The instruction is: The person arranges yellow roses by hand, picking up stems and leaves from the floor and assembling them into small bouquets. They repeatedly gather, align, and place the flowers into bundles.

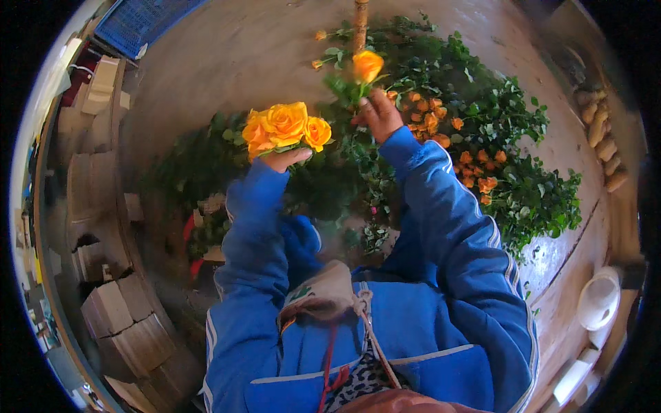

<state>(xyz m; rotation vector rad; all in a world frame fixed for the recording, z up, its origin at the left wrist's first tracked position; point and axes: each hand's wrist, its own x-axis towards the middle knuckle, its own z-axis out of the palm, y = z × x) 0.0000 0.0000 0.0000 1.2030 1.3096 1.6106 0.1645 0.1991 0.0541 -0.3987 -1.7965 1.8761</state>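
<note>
The left hand (289, 160) grips a bunch of yellow roses (286, 124); to its right and slightly farther out, the right hand (381, 115) pinches a single orange rose (368, 67), pointing outward, its blurred stem (361, 89) apparently running back.

Both arms reach forward from the body, bent at the elbows, in long blue cloth sleeves with white stripes (461, 213) that cover both wrists. The bare left hand (286, 160) is closed in a grip, its thumb lying across toward the right and its other fingers mostly hidden. The bare right hand (380, 115) is raised somewhat farther forward, well apart from the left, its bent fingers pinched together and angled leftward.
</note>
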